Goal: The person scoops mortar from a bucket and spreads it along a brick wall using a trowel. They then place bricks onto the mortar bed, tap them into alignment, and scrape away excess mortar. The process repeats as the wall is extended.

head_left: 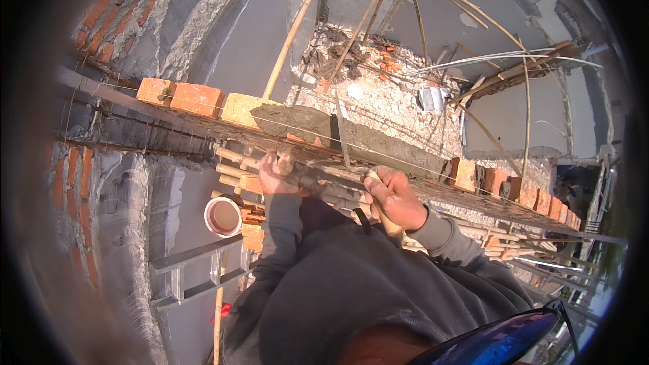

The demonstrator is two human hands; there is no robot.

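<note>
My right hand [397, 197] is closed round the pale wooden handle of a bricklaying trowel [342, 132]. The trowel's metal blade shows as a narrow strip, almost edge-on, across the grey mortar on the wall top. This mortar bed [399, 153] runs between a yellowish brick [243, 109] on the left and a spaced row of bricks [464, 174] on the right. My left hand [276, 174] is just on my side of the wall, by the bamboo poles. Its fingers are blurred, so their grip is unclear. A thin string [304, 130] stretches along the wall.
Below on the left are a white round bucket [223, 217], a metal ladder [196, 276] and stacked orange bricks [253, 236]. Bamboo poles [297, 30] lean beyond the wall. Rubble [385, 105] covers the ground far below. More loose bricks [196, 99] sit on the wall's left end.
</note>
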